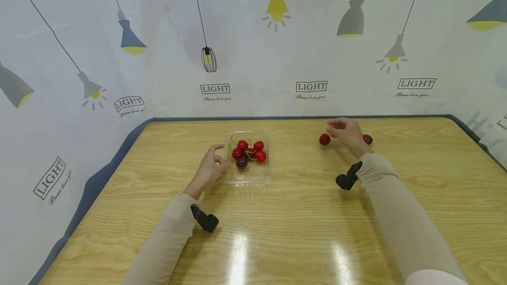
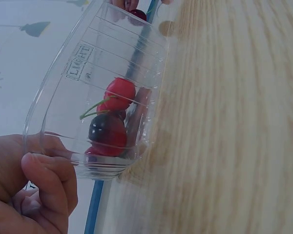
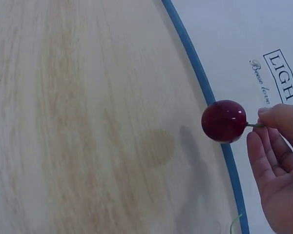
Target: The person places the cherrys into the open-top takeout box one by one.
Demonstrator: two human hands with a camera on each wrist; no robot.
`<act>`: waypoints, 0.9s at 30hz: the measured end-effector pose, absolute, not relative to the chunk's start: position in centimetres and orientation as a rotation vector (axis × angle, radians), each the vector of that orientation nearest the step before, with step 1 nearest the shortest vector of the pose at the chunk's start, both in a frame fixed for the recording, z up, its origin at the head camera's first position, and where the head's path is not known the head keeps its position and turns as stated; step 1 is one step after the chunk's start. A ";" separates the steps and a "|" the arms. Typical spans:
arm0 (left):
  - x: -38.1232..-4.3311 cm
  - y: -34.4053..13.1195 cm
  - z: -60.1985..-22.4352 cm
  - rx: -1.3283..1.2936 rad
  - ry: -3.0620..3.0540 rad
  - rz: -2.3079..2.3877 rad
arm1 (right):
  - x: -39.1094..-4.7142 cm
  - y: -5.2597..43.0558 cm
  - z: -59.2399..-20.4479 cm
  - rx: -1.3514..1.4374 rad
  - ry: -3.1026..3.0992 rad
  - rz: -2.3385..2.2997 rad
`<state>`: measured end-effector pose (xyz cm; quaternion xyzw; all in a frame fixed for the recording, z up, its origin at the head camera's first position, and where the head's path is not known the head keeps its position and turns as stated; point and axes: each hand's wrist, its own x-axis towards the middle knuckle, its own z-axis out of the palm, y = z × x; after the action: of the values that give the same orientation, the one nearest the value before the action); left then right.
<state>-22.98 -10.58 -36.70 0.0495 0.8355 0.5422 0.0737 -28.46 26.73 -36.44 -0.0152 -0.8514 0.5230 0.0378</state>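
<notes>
My right hand [image 1: 347,134] pinches a dark red cherry [image 3: 224,121] by its short green stem, between thumb and fingertips. In the head view this cherry [image 1: 325,139] hangs just left of the fingers, toward the back of the table. Another dark cherry [image 1: 367,139] lies to the right of that hand, partly hidden by it. A clear plastic box [image 1: 253,177] stands left of centre with several red and dark cherries [image 1: 259,156] inside, some with stems. At its left side, my left hand [image 1: 211,166] holds the rim between thumb and curled fingers [image 2: 46,178].
The wooden table [image 1: 297,214] has a dark blue edge [image 1: 285,118]. Behind it hangs a white cloth [image 1: 253,65] printed with lamps. Each wrist carries a black camera, the right one [image 1: 347,180] low over the tabletop.
</notes>
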 end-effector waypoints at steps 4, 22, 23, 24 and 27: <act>-23.1 -10.6 -36.8 0.161 2.503 1.631 | -28.4 26.3 -36.0 0.000 -2.609 1.653; -23.3 -10.6 -37.0 0.144 2.486 1.645 | -28.5 22.9 -34.1 0.191 -2.626 1.657; -23.2 -10.6 -37.0 0.143 2.486 1.648 | -28.5 22.6 -34.1 0.207 -2.627 1.651; -23.2 -10.6 -37.0 0.142 2.486 1.650 | -28.5 22.3 -34.0 0.223 -2.629 1.643; -23.2 -10.6 -37.0 0.147 2.491 1.647 | -28.4 21.4 -33.6 0.272 -2.638 1.630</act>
<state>-23.19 -10.60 -36.97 0.0491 0.8307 0.5493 0.0760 -28.39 21.36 -33.56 0.0873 -0.8473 0.5236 0.0145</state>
